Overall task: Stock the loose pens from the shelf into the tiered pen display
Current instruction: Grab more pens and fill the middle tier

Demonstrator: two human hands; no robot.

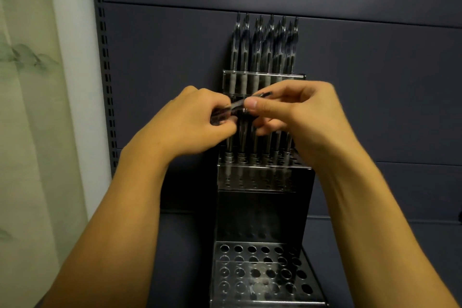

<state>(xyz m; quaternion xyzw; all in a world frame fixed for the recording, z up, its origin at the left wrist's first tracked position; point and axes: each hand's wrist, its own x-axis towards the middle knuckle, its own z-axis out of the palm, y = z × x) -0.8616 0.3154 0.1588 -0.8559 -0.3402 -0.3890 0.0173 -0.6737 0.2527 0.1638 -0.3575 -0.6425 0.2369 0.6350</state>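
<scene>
- In front of the dark shelf back panel [375, 82], we see the tiered pen display [265, 210] standing on the shelf [375, 245], a clear stepped rack with rows of round holes.
- Its upper tier holds a row of dark pens [266, 42] standing upright, tips up, close against the panel.
- The lowest tier at the front shows only open holes [252, 272].
- Both hands meet in front of the middle of the rack, sharing one loose pen [237, 106] that lies almost level, tilted up to the right.
- The left hand [192, 120] has its fingers curled round the pen's left end.
- The right hand [297, 110] pinches the pen's right part between thumb and fingers.
- To the left hangs a pale curtain [30, 107] beside the slotted shelf upright [106, 70].
</scene>
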